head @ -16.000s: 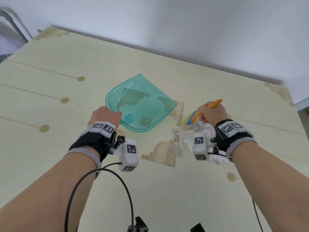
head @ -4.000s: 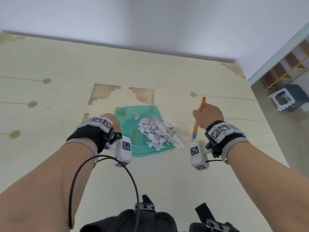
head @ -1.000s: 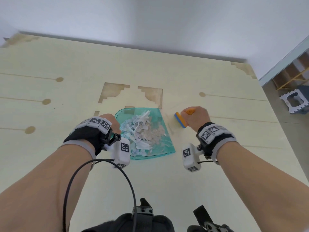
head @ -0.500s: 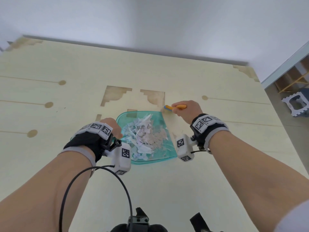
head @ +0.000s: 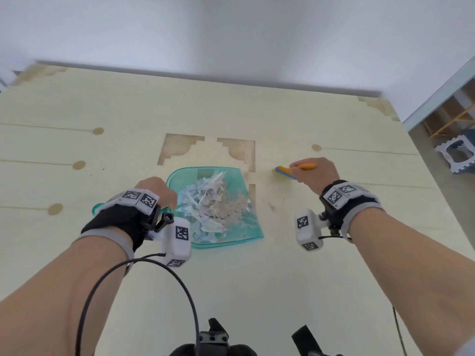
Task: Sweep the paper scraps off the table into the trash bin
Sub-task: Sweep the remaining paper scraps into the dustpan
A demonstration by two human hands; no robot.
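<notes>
Since half a second ago the right hand has swung out to the right, away from the far right corner of the translucent teal plastic dustpan, and now sits well clear of it over bare table. Nearest the camera, a black cable loops off the left wrist's white tracker block. Just beyond, the left hand stays at the dustpan's near left side, its fingers curled down over the rim (the fingertips themselves are hidden, so the exact grip is unclear). Torn white paper scraps lie heaped inside the dustpan, which rests flat on the pale wooden table; no trash bin is in view. Farther out, the right hand's fingers are clenched around a small brush with an orange handle and blue head, the head pointing left and held low to the tabletop. Beyond the table's right edge, a grey and white stool stands on the floor.
</notes>
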